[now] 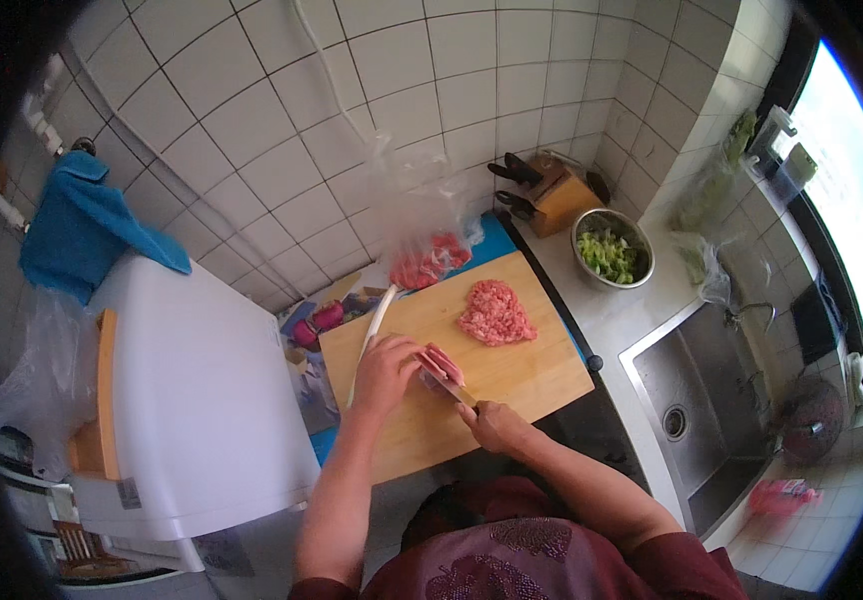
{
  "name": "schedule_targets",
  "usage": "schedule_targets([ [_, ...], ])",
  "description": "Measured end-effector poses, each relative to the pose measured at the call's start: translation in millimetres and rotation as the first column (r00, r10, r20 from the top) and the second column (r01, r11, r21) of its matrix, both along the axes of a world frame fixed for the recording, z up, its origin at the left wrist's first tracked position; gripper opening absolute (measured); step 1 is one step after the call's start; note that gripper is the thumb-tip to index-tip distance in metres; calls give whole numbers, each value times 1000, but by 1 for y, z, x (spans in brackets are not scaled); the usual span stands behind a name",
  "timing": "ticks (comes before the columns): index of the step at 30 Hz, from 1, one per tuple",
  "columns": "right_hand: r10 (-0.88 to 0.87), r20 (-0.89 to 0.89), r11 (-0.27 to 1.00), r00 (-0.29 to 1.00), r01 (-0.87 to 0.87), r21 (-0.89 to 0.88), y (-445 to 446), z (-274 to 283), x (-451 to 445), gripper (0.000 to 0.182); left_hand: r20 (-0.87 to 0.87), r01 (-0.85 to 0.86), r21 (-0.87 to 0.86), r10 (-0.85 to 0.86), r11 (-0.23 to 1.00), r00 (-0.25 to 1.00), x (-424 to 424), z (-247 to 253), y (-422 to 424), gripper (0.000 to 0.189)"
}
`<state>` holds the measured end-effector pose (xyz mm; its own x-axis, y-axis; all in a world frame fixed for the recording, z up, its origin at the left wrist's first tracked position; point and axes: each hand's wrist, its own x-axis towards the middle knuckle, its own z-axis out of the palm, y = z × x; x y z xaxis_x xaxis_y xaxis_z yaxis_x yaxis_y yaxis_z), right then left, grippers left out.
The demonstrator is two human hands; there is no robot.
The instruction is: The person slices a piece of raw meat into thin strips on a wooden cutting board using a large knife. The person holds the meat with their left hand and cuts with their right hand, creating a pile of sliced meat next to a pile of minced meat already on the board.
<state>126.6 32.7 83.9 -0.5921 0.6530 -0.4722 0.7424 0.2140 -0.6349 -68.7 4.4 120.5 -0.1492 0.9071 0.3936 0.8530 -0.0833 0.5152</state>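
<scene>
My right hand (503, 427) grips a kitchen knife (455, 390) by its handle, the blade pointing up and to the left. Along the blade lies a piece of raw meat (443, 363), near the middle of a wooden cutting board (409, 442). The fingers of my left hand (386, 369) are bent over the left end of this meat, close to the blade tip. Beyond it, a mound of chopped raw meat (495, 313) sits towards the board's far right. A long white-and-green stalk (380, 311) runs along the board's left side, partly hidden under my left hand and wrist.
Behind the board, a clear plastic bag (431, 255) holds red meat. A knife block (563, 199) and a metal bowl of chopped greens (611, 251) stand back right. The sink (709, 420) is at right; a white appliance (206, 405) stands close at left.
</scene>
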Motion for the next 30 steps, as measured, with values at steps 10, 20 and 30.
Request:
schedule_targets([
  [10, 67, -14, 996, 998, -68, -51, -3, -6, -3, 62, -307, 147, -729, -511, 669, 803, -15, -2, 66, 15],
  [20, 89, -52, 993, 995, -93, -80, 1, -8, -1, 62, -248, 257, -691, -555, 676, 794, -17, -18, 79, 17],
  [30, 54, -87, 989, 995, -66, -136, 1, 3, 0, 63, -229, 282, -594, -494, 753, 839, -9, -10, 75, 17],
])
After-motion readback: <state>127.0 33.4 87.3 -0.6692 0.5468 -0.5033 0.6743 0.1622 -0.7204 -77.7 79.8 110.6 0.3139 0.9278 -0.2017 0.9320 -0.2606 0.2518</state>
